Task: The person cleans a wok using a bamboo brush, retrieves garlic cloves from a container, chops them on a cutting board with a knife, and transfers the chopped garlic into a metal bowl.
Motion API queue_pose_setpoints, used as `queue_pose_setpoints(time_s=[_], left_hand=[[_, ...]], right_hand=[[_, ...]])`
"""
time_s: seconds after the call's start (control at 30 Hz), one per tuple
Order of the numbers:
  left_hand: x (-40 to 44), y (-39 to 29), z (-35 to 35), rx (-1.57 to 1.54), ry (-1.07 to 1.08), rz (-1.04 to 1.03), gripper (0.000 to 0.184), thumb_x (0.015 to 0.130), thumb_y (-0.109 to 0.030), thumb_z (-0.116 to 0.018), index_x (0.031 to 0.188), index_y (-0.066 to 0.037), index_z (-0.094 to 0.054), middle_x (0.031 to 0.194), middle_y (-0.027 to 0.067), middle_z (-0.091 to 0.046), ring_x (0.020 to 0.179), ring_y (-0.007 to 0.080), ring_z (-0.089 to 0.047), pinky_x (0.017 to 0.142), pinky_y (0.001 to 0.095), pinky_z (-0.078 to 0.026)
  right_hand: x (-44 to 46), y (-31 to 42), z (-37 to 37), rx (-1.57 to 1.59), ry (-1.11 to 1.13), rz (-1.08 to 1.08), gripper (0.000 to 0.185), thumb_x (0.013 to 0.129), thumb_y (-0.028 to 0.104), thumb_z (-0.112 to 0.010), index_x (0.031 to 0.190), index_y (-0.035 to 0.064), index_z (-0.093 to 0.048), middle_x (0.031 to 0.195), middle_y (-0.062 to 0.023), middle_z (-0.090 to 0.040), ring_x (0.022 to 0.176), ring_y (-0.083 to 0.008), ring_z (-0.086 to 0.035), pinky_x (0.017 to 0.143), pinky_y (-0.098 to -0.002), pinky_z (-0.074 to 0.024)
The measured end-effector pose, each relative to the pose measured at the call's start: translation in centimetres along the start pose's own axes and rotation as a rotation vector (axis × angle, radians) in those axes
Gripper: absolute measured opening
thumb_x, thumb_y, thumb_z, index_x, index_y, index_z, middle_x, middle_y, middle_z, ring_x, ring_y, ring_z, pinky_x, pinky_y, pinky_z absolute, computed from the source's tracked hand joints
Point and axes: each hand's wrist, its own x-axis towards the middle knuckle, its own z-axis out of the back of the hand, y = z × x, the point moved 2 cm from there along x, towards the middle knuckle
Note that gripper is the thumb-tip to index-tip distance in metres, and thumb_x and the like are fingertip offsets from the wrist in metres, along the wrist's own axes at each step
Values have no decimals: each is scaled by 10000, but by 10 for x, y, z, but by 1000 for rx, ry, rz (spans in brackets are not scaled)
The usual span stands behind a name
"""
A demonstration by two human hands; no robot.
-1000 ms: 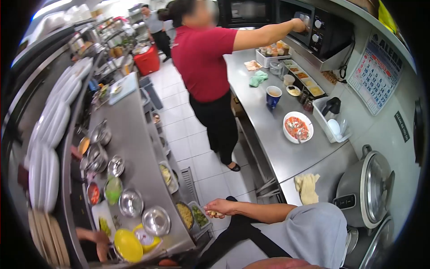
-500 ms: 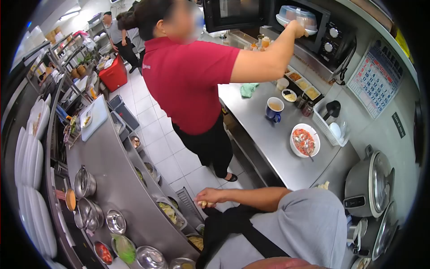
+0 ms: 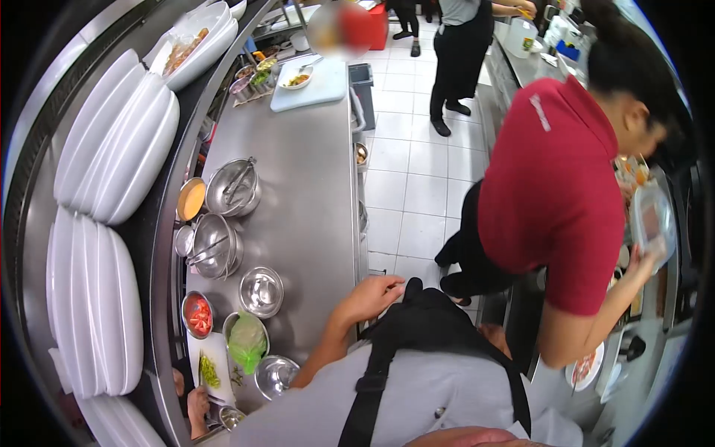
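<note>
So the left hand (image 3: 375, 298) hangs by the counter edge, fingers loosely bent and close together, tips near the black apron (image 3: 424, 335); can't tell if they touch it or pinch anything. The right hand (image 3: 494, 340) is low beside the apron's other side, mostly in shadow, so no telling what its fingers do. My guess is the arms are tucked in because the aisle is tight, with a co-worker in a red shirt (image 3: 551, 201) squeezed alongside, gripping one clear plastic container (image 3: 653, 223) at its edge, maybe to keep it level. Nearest the left forearm are two shiny steel bowls (image 3: 276, 378), plus two bowls with utensils (image 3: 233, 188) farther up, one bowl of chopped red pieces (image 3: 199, 316) and one bowl with a bright green bundle (image 3: 246, 343). Probably lined up along the counter (image 3: 305, 179) for easy reach. One other person's hand (image 3: 198, 404) sits at one white board (image 3: 214, 349) with chopped greens. Two full stacks of white plates (image 3: 97, 302) stand on the shelf, plus part of a third, likely nested to save room.
</note>
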Motion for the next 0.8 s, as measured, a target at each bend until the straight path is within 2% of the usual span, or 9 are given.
queue_pose_setpoints(time_s=[0.03, 0.13, 0.27, 0.43, 0.5, 0.63, 0.7, 0.77, 0.8], left_hand=[[26, -2, 11, 33, -14, -53, 401, 1006, -271, -599, 1301, -4, -649, 1064, 191, -748, 958, 306, -722, 869, 377, -546], [96, -6, 25, 64, 145, 33, 410, 994, -270, -607, 1309, -10, -642, 1161, 216, -722, 1043, 349, -702, 909, 399, -539], [162, -27, 61, 143, 328, 32, 403, 991, -263, -609, 1291, 3, -645, 1149, 202, -730, 1073, 342, -698, 936, 399, -536], [281, 26, 114, 118, 336, -3, 360, 982, -214, -639, 1270, 1, -668, 1112, 178, -748, 1042, 286, -712, 934, 376, -544], [333, 37, 151, 178, 255, -60, 348, 981, -208, -635, 1251, 8, -677, 1113, 184, -744, 1038, 282, -716, 924, 374, -550], [421, 106, 232, 54, -130, -93, 342, 970, -211, -639, 1226, 14, -678, 1123, 207, -733, 1026, 293, -721, 913, 393, -555], [443, 140, 276, 121, -311, -93, 331, 940, -207, -637, 1182, 10, -701, 1075, 229, -732, 993, 337, -721, 888, 409, -563], [452, 169, 311, 98, -409, -17, 331, 941, -214, -653, 1178, 13, -697, 1062, 218, -734, 965, 334, -728, 866, 408, -569], [450, 177, 325, 62, -431, 12, 312, 960, -210, -643, 1174, 10, -699, 1038, 197, -741, 932, 298, -734, 832, 388, -576]], right_hand=[[15, 4, 5, 15, 9, -28, 345, 987, 356, -630, 868, 46, -722, 726, -146, -698, 690, -260, -680, 664, -404, -516], [77, 21, 9, 28, 52, -24, 330, 980, 361, -638, 902, 49, -711, 735, -145, -701, 690, -262, -680, 657, -408, -516], [188, 79, 13, 19, 114, 66, 319, 971, 368, -649, 947, 53, -695, 748, -145, -704, 691, -264, -680, 646, -414, -517], [321, 199, 27, 55, 155, 156, 321, 959, 376, -662, 1004, 58, -675, 764, -144, -709, 691, -266, -681, 633, -421, -518], [365, 237, 33, 43, 159, 175, 327, 954, 379, -668, 1027, 60, -667, 771, -144, -710, 692, -267, -681, 628, -424, -519], [431, 281, 53, -26, 164, 130, 347, 945, 385, -678, 1073, 64, -651, 783, -143, -714, 692, -270, -681, 618, -430, -520], [458, 282, 69, -72, 140, 80, 361, 940, 389, -683, 1095, 66, -643, 790, -143, -716, 692, -271, -681, 613, -433, -520], [473, 274, 85, -86, 120, -6, 376, 935, 392, -689, 1118, 67, -635, 796, -143, -717, 692, -272, -681, 608, -436, -521], [480, 271, 94, -89, 111, -55, 385, 933, 394, -691, 1129, 68, -631, 799, -143, -718, 692, -272, -681, 605, -437, -521]])
